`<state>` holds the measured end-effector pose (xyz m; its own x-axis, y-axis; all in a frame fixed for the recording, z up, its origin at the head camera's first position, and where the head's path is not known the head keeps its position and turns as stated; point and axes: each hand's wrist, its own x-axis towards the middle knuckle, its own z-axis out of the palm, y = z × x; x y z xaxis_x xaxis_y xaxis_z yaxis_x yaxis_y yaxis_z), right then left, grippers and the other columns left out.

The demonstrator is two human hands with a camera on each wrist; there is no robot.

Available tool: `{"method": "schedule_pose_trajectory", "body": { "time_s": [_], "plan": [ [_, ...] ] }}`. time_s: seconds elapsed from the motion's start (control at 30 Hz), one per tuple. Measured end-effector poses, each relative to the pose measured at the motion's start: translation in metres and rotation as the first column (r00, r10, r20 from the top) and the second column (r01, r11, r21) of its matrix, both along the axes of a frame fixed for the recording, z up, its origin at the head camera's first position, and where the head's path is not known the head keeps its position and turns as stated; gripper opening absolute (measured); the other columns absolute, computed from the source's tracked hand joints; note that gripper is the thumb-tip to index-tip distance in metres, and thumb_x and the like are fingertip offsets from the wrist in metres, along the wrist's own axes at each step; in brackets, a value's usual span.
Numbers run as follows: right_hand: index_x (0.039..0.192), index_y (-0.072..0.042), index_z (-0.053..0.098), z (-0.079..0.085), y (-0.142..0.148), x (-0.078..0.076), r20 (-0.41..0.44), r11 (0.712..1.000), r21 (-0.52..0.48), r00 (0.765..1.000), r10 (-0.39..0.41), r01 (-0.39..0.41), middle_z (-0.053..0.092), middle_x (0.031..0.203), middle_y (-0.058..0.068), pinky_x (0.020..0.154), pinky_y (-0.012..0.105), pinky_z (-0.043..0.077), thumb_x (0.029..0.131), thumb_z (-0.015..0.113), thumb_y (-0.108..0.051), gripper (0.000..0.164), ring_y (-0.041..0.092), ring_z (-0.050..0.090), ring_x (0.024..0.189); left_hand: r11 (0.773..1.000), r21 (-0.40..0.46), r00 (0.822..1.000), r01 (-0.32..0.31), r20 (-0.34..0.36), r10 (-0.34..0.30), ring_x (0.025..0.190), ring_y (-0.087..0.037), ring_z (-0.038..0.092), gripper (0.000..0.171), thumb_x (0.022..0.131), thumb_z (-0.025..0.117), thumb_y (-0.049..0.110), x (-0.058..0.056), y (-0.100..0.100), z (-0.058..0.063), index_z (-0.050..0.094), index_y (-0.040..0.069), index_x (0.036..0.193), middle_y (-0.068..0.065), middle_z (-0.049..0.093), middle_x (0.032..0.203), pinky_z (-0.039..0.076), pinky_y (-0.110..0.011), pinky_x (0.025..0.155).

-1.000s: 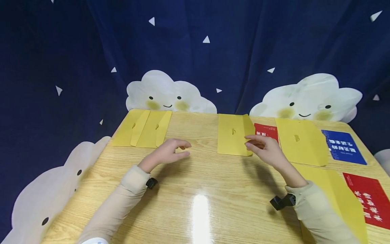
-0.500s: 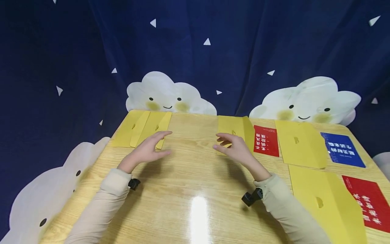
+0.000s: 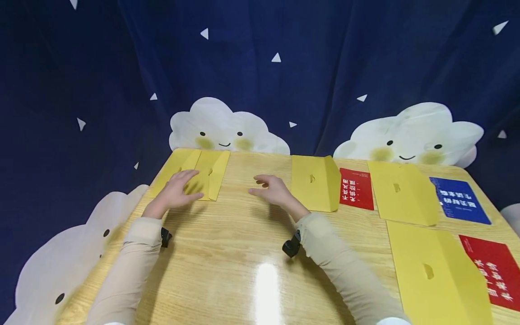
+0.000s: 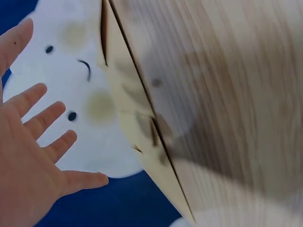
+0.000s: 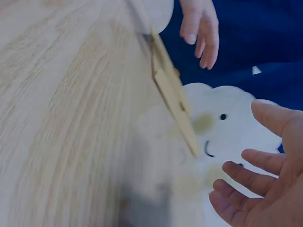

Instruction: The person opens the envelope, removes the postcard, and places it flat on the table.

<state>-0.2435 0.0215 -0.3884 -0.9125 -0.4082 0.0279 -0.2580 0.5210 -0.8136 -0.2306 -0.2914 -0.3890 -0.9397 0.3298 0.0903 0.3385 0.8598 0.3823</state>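
Two yellow envelopes point(image 3: 219, 169) lie side by side, overlapping, at the table's far left. Above them hovers my left hand point(image 3: 174, 192), its fingers spread in the left wrist view and nothing in its grasp. My right hand point(image 3: 273, 190) is held over bare wood between those envelopes and another yellow envelope point(image 3: 304, 183) with its flap unfolded to the right. Its fingers are loosely bent and hold nothing; the right wrist view shows the fingers point(image 5: 251, 177) apart. Part of the left envelope is hidden behind my left hand.
Right of the middle envelope lies a red card point(image 3: 356, 188). Further right are a yellow envelope with its flap out point(image 3: 402, 194), a blue card point(image 3: 461, 200), a large yellow envelope point(image 3: 430, 271) and another red card point(image 3: 493, 266). A dark curtain point(image 3: 260, 67) hangs behind.
Both hands have moved left, the right one away from the middle envelope and the left one to above the far-left envelopes. The envelopes and cards have stayed in place.
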Motion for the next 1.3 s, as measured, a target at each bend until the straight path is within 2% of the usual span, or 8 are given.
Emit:
{"method": "schedule_pose_trajectory", "body": {
  "time_s": [0.07, 0.2, 0.3, 0.43, 0.63, 0.8, 1.07, 1.3],
  "plan": [
    [0.132, -0.006, 0.047, -0.006, -0.010, -0.004, 0.033, 0.999, 0.030, 0.999, 0.026, -0.027, 0.050, 0.129, 0.015, 0.093, 0.042, 0.039, 0.084, 0.065, -0.032, 0.058, 0.034, 0.046, 0.117, 1.000, -0.015, 0.999, -0.026, 0.045, 0.026, 0.130, -0.044, 0.017, 0.072, 0.083, 0.062, 0.039, -0.003, -0.006, -0.002, 0.032, 0.005, 0.139, -0.021, 0.029, 0.142, 0.014, -0.070, 0.093],
    [0.136, -0.005, 0.041, -0.013, -0.031, -0.010, 0.001, 0.988, 0.128, 0.996, 0.092, -0.092, 0.043, 0.136, 0.014, 0.100, 0.043, 0.032, 0.084, 0.064, -0.033, 0.063, 0.032, 0.038, 0.125, 0.998, -0.042, 0.991, -0.054, 0.118, 0.058, 0.131, -0.044, 0.011, 0.076, 0.083, 0.061, 0.044, -0.009, -0.017, -0.009, 0.030, 0.005, 0.141, -0.021, 0.025, 0.144, 0.009, -0.074, 0.089],
    [0.139, -0.006, 0.037, -0.019, -0.047, -0.014, -0.054, 0.960, 0.257, 0.990, 0.129, -0.111, 0.040, 0.139, 0.012, 0.102, 0.044, 0.028, 0.086, 0.061, -0.038, 0.067, 0.031, 0.032, 0.128, 0.996, -0.056, 0.987, -0.062, 0.142, 0.070, 0.130, -0.045, 0.011, 0.082, 0.080, 0.062, 0.051, -0.013, -0.020, -0.012, 0.031, 0.004, 0.140, -0.022, 0.025, 0.143, 0.008, -0.075, 0.088],
    [0.143, -0.014, 0.029, -0.029, -0.069, -0.017, -0.048, 0.921, 0.374, 0.989, 0.139, -0.111, 0.031, 0.145, 0.007, 0.101, 0.051, 0.023, 0.086, 0.055, -0.049, 0.072, 0.035, 0.019, 0.133, 0.993, -0.075, 0.981, -0.085, 0.170, 0.097, 0.130, -0.046, 0.009, 0.087, 0.078, 0.063, 0.053, -0.017, -0.022, -0.014, 0.030, 0.003, 0.141, -0.023, 0.024, 0.143, 0.006, -0.075, 0.088],
    [0.145, -0.022, 0.026, -0.040, -0.093, -0.017, -0.008, 0.890, 0.441, 0.991, 0.136, -0.118, 0.024, 0.148, 0.005, 0.099, 0.052, 0.018, 0.084, 0.052, -0.056, 0.074, 0.035, 0.011, 0.135, 0.987, -0.128, 0.959, -0.101, 0.250, 0.131, 0.131, -0.044, 0.006, 0.087, 0.079, 0.063, 0.052, -0.021, -0.028, -0.020, 0.027, 0.005, 0.142, -0.022, 0.020, 0.145, 0.004, -0.075, 0.089],
    [0.145, -0.024, 0.026, -0.041, -0.108, -0.021, -0.044, 0.860, 0.498, 0.987, 0.152, -0.110, 0.022, 0.149, 0.003, 0.101, 0.054, 0.015, 0.086, 0.048, -0.056, 0.070, 0.033, 0.008, 0.136, 0.987, -0.131, 0.959, -0.090, 0.255, 0.121, 0.131, -0.045, 0.007, 0.085, 0.079, 0.064, 0.049, -0.023, -0.028, -0.020, 0.029, 0.004, 0.141, -0.022, 0.021, 0.145, 0.004, -0.076, 0.088],
    [0.144, -0.029, 0.026, -0.041, -0.120, -0.022, -0.017, 0.800, 0.582, 0.981, 0.192, -0.146, 0.020, 0.150, -0.003, 0.103, 0.056, 0.011, 0.093, 0.040, -0.051, 0.057, 0.032, 0.007, 0.137, 0.979, -0.192, 0.952, -0.064, 0.283, 0.118, 0.131, -0.046, 0.006, 0.082, 0.080, 0.066, 0.044, -0.029, -0.025, -0.020, 0.030, 0.003, 0.141, -0.023, 0.022, 0.145, 0.004, -0.076, 0.088],
    [0.143, -0.030, 0.031, -0.044, -0.120, -0.022, -0.045, 0.790, 0.603, 0.984, 0.174, -0.112, 0.022, 0.149, -0.004, 0.103, 0.054, 0.013, 0.092, 0.043, -0.049, 0.055, 0.031, 0.009, 0.137, 0.973, -0.219, 0.946, -0.068, 0.297, 0.132, 0.132, -0.045, 0.005, 0.080, 0.080, 0.066, 0.044, -0.032, -0.020, -0.020, 0.032, 0.006, 0.141, -0.020, 0.021, 0.146, 0.004, -0.075, 0.089]
  ]
}}
